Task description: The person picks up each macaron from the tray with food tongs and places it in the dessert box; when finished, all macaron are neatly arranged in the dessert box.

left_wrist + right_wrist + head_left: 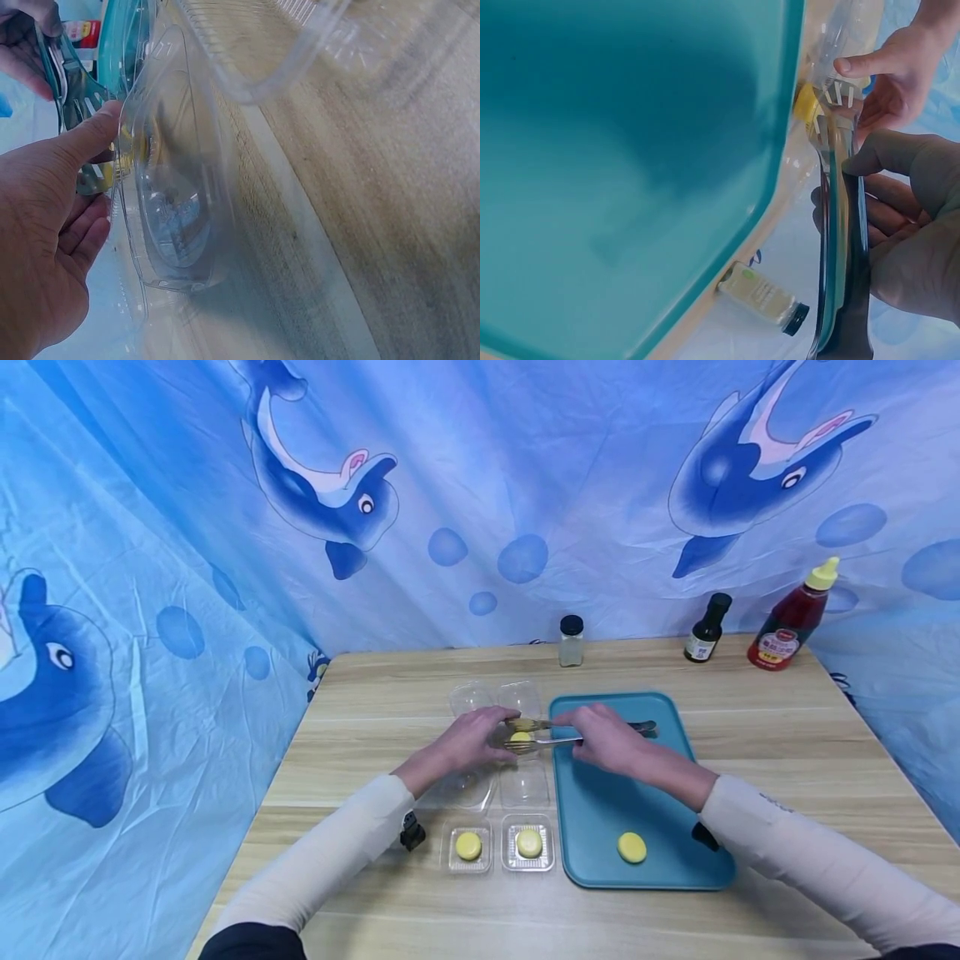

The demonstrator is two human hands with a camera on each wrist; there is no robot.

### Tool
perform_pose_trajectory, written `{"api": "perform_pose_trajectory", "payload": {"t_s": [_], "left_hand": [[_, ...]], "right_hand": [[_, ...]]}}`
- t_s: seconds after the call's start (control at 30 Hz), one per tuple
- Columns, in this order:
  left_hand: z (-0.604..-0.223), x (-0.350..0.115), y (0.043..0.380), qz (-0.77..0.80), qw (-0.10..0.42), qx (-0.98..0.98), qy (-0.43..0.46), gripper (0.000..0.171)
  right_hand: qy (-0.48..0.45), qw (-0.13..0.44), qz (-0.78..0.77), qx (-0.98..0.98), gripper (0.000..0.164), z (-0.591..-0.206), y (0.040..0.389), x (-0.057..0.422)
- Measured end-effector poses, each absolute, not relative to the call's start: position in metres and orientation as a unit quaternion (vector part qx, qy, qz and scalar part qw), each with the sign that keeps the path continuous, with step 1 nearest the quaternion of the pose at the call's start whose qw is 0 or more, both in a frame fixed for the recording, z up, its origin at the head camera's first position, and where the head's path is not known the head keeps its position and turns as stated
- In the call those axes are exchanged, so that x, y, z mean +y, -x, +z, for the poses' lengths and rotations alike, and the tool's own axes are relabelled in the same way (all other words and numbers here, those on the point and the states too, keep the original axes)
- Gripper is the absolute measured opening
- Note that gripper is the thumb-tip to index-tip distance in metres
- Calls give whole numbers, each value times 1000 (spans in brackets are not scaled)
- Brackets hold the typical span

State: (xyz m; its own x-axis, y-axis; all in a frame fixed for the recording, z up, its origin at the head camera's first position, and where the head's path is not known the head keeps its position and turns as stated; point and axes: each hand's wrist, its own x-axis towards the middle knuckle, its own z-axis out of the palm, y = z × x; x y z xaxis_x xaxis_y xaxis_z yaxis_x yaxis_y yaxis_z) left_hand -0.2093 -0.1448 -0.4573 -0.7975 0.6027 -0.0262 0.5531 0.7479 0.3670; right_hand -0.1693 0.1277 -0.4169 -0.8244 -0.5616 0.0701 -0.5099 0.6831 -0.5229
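My right hand [603, 739] grips metal food tongs [832, 247] with slotted ends, reaching leftward over the tray's far part. Between the tong ends is a round yellow pastry [521, 738], at a clear plastic box. My left hand [476, 737] holds that clear plastic box [176, 202] at its side, thumb and fingers spread around its edge; the fingers' contact is partly hidden. Nearer me, two clear boxes each hold a yellow pastry: a left one [468, 846] and a right one [528, 843]. Another yellow pastry [632, 847] lies on the teal tray [600, 872].
Clear hinged lids [525, 785] stand open around the boxes. At the back are a black-capped jar [572, 643], a small dark bottle [705, 631] and a red sauce bottle [791, 622]. A blue dolphin-print curtain [480, 485] hangs behind the wooden table [405, 910].
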Motion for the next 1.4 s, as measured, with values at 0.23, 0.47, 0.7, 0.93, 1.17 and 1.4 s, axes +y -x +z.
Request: {"api": "perform_pose_trajectory", "payload": {"t_s": [0.23, 0.47, 0.7, 0.93, 1.17, 1.4], "left_hand": [[-456, -144, 210, 176, 73, 930, -314, 88], [-457, -145, 210, 176, 69, 929, -318, 89], [-458, -145, 210, 176, 68, 930, -315, 89], [-458, -145, 210, 178, 69, 930, -313, 88], [-457, -146, 209, 175, 71, 933, -306, 89], [-455, -146, 207, 178, 82, 933, -302, 89]], "right_hand": [[293, 44, -279, 913, 52, -416, 169, 127], [293, 42, -299, 907, 54, -420, 168, 128], [289, 43, -300, 908, 54, -421, 169, 129], [281, 53, -297, 911, 55, -420, 169, 132], [289, 52, -291, 911, 60, -413, 165, 140], [274, 52, -286, 917, 60, -406, 155, 155]]}}
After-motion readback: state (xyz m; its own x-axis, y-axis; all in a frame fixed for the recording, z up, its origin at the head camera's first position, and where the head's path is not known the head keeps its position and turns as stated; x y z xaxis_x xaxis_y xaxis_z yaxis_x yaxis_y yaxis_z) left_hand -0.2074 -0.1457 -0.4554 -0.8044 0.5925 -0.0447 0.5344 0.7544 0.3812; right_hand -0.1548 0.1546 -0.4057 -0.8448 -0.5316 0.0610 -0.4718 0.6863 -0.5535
